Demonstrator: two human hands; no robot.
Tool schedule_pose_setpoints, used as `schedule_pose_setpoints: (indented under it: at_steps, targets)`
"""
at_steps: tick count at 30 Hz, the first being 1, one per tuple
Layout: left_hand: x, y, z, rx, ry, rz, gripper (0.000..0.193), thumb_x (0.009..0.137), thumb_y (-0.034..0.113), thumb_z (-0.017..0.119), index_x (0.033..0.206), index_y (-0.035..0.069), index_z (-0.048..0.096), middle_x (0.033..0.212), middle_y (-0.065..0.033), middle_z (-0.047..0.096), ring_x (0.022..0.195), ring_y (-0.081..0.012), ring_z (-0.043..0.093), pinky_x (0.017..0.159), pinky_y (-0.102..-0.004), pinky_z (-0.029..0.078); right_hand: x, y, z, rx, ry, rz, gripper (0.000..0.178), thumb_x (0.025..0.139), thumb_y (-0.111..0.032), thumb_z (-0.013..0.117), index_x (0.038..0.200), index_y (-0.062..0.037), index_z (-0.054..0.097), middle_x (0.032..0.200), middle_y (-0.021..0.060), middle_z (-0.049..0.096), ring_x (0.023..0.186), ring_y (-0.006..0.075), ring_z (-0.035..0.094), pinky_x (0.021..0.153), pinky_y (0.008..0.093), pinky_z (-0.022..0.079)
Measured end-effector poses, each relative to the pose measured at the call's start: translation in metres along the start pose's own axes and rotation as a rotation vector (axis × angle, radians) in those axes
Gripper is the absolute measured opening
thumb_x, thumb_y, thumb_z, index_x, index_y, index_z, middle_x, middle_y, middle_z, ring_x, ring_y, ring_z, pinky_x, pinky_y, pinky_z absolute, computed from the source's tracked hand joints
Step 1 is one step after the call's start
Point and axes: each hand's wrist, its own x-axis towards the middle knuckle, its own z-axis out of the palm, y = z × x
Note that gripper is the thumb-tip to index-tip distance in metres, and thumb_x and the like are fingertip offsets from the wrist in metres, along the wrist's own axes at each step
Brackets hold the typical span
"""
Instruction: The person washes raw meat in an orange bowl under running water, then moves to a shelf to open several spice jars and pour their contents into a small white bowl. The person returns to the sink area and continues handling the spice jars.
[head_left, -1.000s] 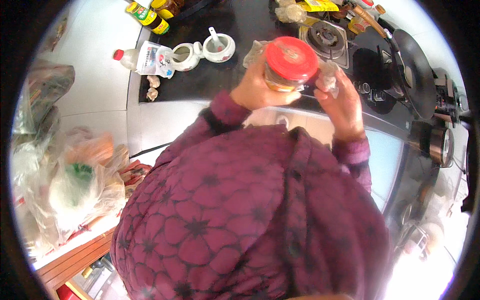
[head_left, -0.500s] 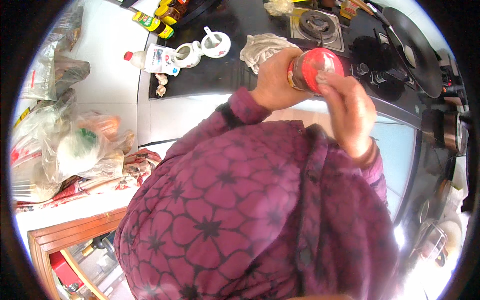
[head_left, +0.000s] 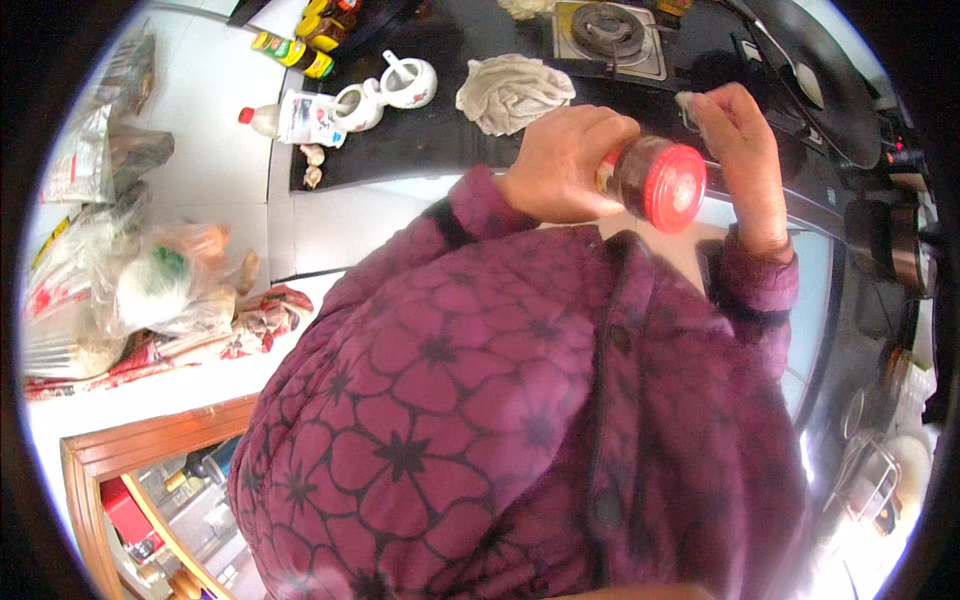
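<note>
My left hand (head_left: 568, 160) is wrapped round a glass jar (head_left: 630, 172) with dark contents, tilted so that its red lid (head_left: 676, 188) points right and toward me. A pale patch shows on the middle of the lid. To the right of the jar and apart from it, my right hand (head_left: 738, 125) is raised with its fingers pinched. A small pale scrap (head_left: 686, 101) sticks out from the fingertips; its kind is too small to make out. On the black counter beyond my left hand lies a crumpled greyish cloth (head_left: 512, 92).
At the back is a gas burner (head_left: 608, 36), with a large black wok (head_left: 820, 80) to the right. Two white pots (head_left: 408, 88), a white packet (head_left: 308, 118), garlic (head_left: 312, 155) and a sauce bottle (head_left: 290, 53) stand left. Plastic bags (head_left: 150, 285) fill the far left.
My right hand has come off the red lid and moved up and right, with the pale scrap in its fingers. The jar has tipped over to the right in my left hand.
</note>
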Motion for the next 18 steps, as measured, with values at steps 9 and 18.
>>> schedule_pose_setpoints:
  at_steps: [9, 18]
  targets:
    - [0.023, -0.014, 0.055, -0.488, -0.383, 0.197, 0.079, 0.063, 0.022, 0.086, 0.133, 0.008, 0.051, 0.128, -0.0161, 0.059, 0.120, -0.0299, 0.057, 0.102, -0.0382, 0.044, -0.086, 0.076, 0.018, 0.646, 0.311, 0.275, 0.025, 0.100, -0.030, 0.056, 0.114, -0.0107, 0.062, 0.094, -0.0040, 0.061, 0.076, 0.0049, 0.051, 0.063, 0.0213, 0.042]
    - [0.058, 0.067, 0.168, -0.912, -0.880, 0.067, 0.075, 0.063, 0.012, 0.083, 0.130, 0.001, 0.052, 0.123, -0.0117, 0.061, 0.112, -0.0223, 0.060, 0.096, -0.0347, 0.048, -0.191, 0.094, -0.062, 0.484, 0.473, 0.173, 0.040, 0.100, -0.015, 0.055, 0.138, -0.0041, 0.051, 0.122, 0.0045, 0.062, 0.112, 0.0124, 0.055, 0.091, 0.0297, 0.050]
